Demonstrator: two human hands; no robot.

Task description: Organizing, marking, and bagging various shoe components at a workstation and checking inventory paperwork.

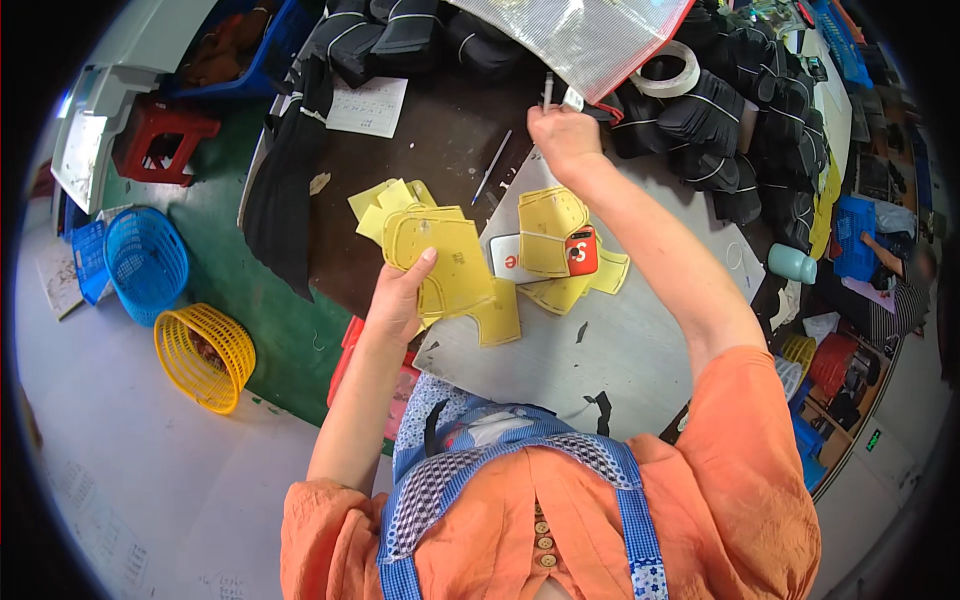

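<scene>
Left grip (400,295): yellow template (455,255) — right grip (567,142): near 1 mesh sheet (590,50).

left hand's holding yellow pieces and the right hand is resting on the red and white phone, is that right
The right hand isn't on the red and white phone: the head view shows it beyond the phone, near the edge of the clear sheet. The left hand does hold yellow pieces.

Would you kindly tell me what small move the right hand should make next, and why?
Probably bring the right hand down to lift the yellow piece off the red-and-white phone: the left hand already holds similar yellow pieces, while this one lies separately, partly covering the phone. Whether the right hand is already holding something is unclear.
</scene>
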